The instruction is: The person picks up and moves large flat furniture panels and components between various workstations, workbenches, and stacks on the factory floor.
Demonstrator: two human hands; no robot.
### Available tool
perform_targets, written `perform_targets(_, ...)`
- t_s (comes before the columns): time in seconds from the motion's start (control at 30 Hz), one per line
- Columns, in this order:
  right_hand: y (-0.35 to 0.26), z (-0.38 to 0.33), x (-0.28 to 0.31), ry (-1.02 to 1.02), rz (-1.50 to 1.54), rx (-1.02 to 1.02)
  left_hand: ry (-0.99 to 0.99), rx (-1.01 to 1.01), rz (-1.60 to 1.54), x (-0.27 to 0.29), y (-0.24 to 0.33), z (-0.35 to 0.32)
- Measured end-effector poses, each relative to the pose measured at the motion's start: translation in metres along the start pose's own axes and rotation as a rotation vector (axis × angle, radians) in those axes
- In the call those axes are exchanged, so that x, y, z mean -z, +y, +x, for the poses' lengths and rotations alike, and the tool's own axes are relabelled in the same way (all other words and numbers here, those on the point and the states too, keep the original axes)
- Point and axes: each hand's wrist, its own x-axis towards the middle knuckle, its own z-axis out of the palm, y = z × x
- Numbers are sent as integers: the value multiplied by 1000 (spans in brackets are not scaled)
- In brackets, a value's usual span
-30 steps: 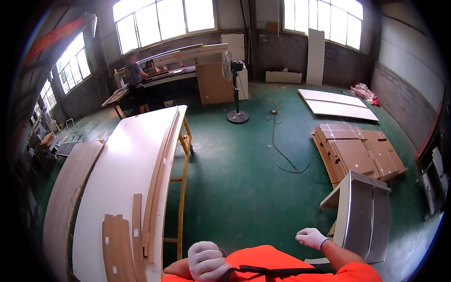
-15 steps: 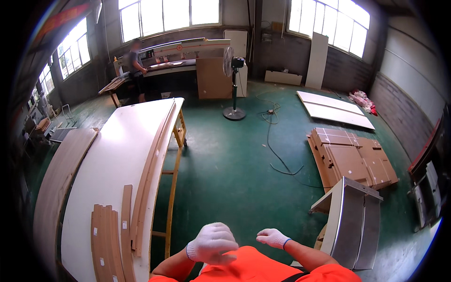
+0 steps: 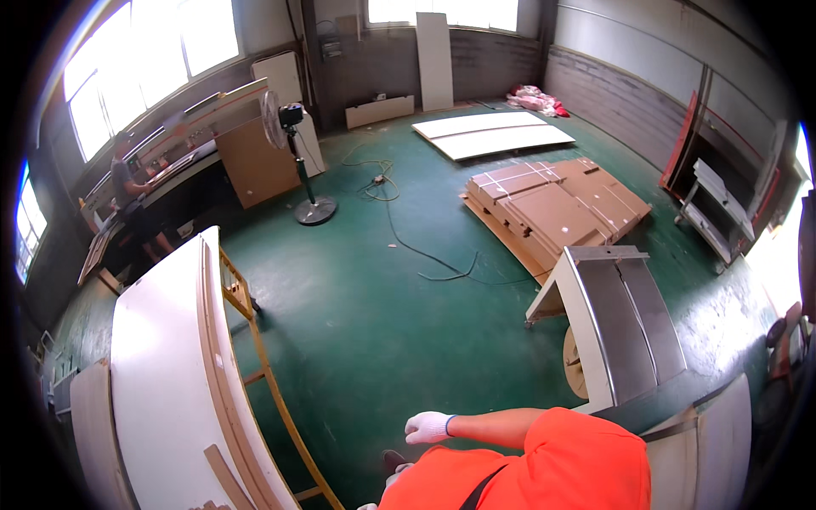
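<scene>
My right hand (image 3: 429, 427), in a white knit glove, hangs over the green floor in front of my orange shirt. Its fingers curl together and no object shows in them. Of my left hand (image 3: 367, 507) only a bit of white glove shows at the lower edge, its fingers hidden. To my left is a long white panel (image 3: 161, 323) on a yellow frame (image 3: 276, 387). Narrow brown strips (image 3: 219, 374) lie along its right edge. A shorter brown strip (image 3: 228, 476) rests nearer to me.
A metal-topped machine table (image 3: 625, 319) stands at the right, before strapped brown cartons (image 3: 561, 204). White panels (image 3: 493, 132) lie behind them. A cable (image 3: 408, 242) trails across the floor near a stand fan (image 3: 297, 161). Another person (image 3: 132, 187) stands at a far-left bench.
My view has swung to the right, so the panel and fan sit further left. My left hand has dropped almost out of view. My right arm now reaches leftward across my front.
</scene>
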Motion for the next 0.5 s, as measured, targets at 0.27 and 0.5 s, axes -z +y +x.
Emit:
perform_targets(0.27, 80, 44, 33, 216, 70, -483, -66, 43, -36, 64, 89, 141)
perform_targets(0.5, 164, 37, 31, 289, 190, -1056, -142, -162, -199, 55, 198, 375)
